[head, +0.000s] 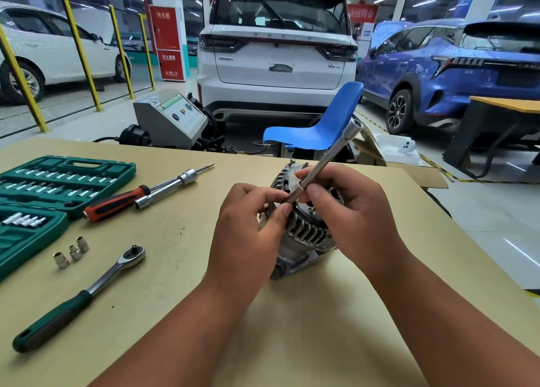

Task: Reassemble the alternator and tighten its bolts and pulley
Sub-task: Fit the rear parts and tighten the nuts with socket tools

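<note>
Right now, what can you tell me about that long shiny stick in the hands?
The long shiny stick is a slim rod of polished silver metal with a wider hollow end at its top. It slants up and to the right. Its low end sits at the top of the ribbed alternator. The left hand pinches that low end, and the right hand grips the rod just above it.
</note>
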`<state>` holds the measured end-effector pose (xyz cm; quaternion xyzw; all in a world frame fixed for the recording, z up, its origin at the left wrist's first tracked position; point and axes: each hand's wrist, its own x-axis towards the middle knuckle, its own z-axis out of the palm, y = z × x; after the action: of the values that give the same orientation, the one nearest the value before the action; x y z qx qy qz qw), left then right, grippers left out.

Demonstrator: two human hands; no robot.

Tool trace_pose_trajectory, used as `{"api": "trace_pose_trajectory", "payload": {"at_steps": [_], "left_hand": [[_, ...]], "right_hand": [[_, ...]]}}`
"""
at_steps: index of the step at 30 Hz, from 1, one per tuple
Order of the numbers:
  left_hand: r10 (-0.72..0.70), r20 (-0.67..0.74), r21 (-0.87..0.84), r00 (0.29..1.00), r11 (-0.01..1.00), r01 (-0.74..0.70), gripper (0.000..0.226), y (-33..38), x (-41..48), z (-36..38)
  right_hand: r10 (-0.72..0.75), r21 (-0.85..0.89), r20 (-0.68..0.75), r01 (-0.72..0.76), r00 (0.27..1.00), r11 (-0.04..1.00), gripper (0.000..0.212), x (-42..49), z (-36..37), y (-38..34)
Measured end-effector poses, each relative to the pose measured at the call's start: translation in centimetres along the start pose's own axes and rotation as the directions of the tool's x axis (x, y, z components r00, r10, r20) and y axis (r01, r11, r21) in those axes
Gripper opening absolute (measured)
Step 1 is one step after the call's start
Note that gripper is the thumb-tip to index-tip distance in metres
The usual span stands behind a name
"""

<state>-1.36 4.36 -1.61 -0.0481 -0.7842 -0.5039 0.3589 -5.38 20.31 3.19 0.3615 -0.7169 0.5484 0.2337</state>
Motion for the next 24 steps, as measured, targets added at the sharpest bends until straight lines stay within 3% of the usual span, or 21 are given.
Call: {"api": "trace_pose_trajectory", "payload": {"at_steps": [7, 14, 24], "left_hand": [[0.011, -0.007, 0.023, 1.000, 1.000, -0.011, 0.025, 0.11, -0.02, -0.04], [-0.015, 0.005, 0.007, 1.000, 1.000, 0.015, 0.017, 0.01, 0.05, 0.03], [0.018, -0.014, 0.030, 1.000, 0.999, -0.017, 0.020, 0.44, -0.09, -0.16]], "right_hand": [[-0.012, -0.041, 0.021, 0.013, 1.000, 0.999, 0.015, 0.08, 0.13, 0.05], [-0.013, -0.094, 0.033, 0.016, 0.999, 0.995, 0.025, -0.11, 0.02, -0.04], [0.027, -0.145, -0.010, -0.028, 1.000, 0.989, 0.008, 0.06, 0.50, -0.20]]}}
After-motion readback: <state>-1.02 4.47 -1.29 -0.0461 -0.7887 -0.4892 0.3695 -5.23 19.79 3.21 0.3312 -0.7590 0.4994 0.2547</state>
